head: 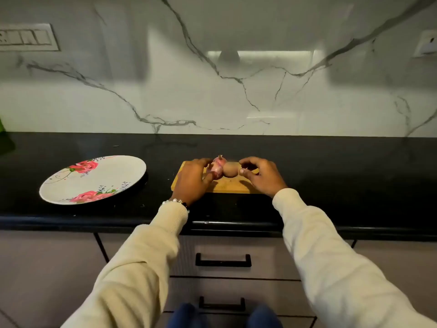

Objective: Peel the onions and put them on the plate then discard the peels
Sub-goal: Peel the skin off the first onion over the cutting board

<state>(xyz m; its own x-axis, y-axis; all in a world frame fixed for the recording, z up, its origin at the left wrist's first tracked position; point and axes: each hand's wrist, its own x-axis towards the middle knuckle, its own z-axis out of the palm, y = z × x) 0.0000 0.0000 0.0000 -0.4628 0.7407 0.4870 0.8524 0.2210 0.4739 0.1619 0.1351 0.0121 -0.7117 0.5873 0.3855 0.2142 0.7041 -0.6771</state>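
Two onions lie side by side on a small wooden cutting board [228, 187] on the black counter. My left hand [192, 179] rests on the board with its fingers against the pink onion [218, 168], thumb below it. A brown-skinned onion [230, 169] sits just to its right. My right hand [259, 175] hovers at the brown onion's right side, fingers curled, thumb and fingertips close to it; whether they touch it is unclear. The white plate with red roses [94, 179] lies to the left of the board with nothing on it.
The black counter [331, 174] runs left to right below a marble backsplash. A green object [2, 136] peeks in at the far left edge. Drawers with black handles [223, 260] sit beneath the counter's front edge.
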